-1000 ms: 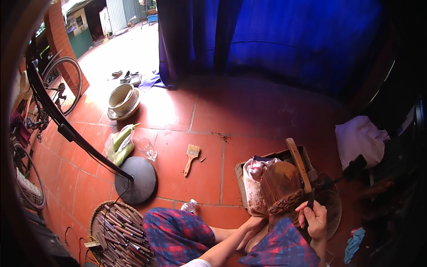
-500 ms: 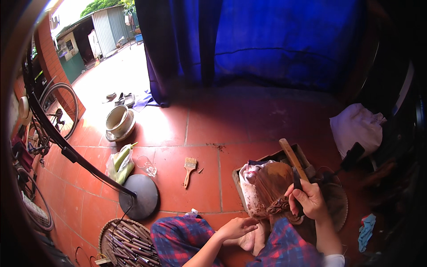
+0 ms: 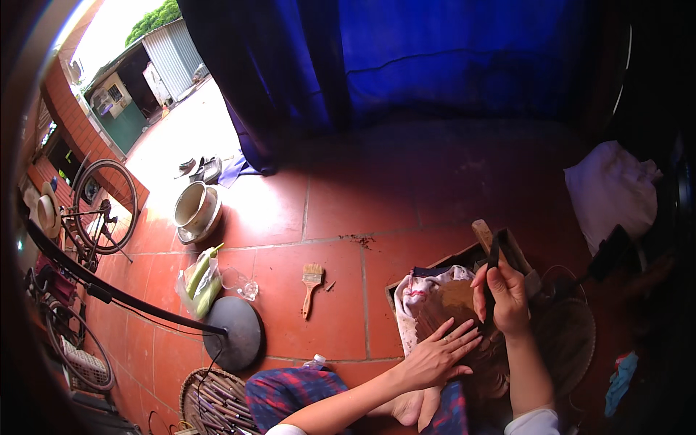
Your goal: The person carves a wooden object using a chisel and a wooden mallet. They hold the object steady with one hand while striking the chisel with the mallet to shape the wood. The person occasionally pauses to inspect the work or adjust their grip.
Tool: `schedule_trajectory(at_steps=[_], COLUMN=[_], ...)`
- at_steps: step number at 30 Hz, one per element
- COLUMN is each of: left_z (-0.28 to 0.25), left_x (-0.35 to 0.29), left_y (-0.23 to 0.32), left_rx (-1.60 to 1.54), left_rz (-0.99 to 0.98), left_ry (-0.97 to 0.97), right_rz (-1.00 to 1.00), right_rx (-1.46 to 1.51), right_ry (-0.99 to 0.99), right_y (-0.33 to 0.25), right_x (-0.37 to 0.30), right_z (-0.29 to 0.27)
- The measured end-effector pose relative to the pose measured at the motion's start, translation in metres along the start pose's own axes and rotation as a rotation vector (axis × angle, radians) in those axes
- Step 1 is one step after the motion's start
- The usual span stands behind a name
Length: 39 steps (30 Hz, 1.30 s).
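Note:
A brown carved wooden piece (image 3: 458, 299) leans over my lap on a stained white cloth (image 3: 412, 304). My left hand (image 3: 438, 355) lies flat on its lower part, fingers stretched and slightly apart. Above it, my right hand (image 3: 506, 297) is closed around a dark, slim hand tool (image 3: 494, 252) that points upward. The tool's lower end is hidden by my fingers, so its exact kind cannot be made out. Behind the piece stands a wooden box (image 3: 516, 254), and a pale wooden handle (image 3: 481, 232) sticks up from it.
A flat paintbrush (image 3: 312, 279) lies on the red floor tiles. To the left are a lamp-like stand's round base (image 3: 235, 333), a bag of green vegetables (image 3: 199, 283) and a basket (image 3: 190, 384) of slim tools. A round woven tray (image 3: 573, 348) sits at right, near a blue cloth (image 3: 620, 384).
My left hand has moved right and up, from above my foot onto the carved wood. My right hand has risen slightly, still gripping the tool. The whole view has shifted and tilted.

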<state>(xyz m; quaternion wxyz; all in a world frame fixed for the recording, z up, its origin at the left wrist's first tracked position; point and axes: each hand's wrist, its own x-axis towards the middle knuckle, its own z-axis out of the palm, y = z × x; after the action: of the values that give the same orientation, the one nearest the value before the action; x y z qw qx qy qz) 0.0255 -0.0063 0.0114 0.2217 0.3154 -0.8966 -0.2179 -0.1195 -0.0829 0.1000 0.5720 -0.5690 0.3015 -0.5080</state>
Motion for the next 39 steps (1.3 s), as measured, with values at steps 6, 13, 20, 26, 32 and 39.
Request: schedule_trajectory(at_steps=[6, 13, 20, 26, 32, 39], left_z=[-0.049, -0.095, -0.072, -0.041, -0.043, -0.041], left_x=[0.055, 0.071, 0.088, 0.079, 0.094, 0.113], left_y=[-0.054, -0.015, -0.012, -0.02, -0.035, -0.038], left_rx=[0.434, -0.249, -0.239, 0.068, -0.062, -0.067], left_rz=[-0.444, -0.27, -0.354, -0.394, -0.421, -0.375], left_ry=[0.145, 0.163, 0.165, 0.162, 0.138, 0.203], right_rz=[-0.102, -0.038, 0.034, 0.092, -0.055, -0.189], right_rx=[0.11, 0.243, 0.103, -0.098, -0.022, -0.113], right_ry=[0.239, 0.124, 0.1, 0.141, 0.197, 0.232], right_y=[0.005, 0.013, 0.028, 0.054, 0.053, 0.051], right_x=[-0.01, 0.018, 0.014, 0.014, 0.022, 0.044], right_z=[-0.058, -0.035, -0.02, -0.02, -0.022, -0.034])
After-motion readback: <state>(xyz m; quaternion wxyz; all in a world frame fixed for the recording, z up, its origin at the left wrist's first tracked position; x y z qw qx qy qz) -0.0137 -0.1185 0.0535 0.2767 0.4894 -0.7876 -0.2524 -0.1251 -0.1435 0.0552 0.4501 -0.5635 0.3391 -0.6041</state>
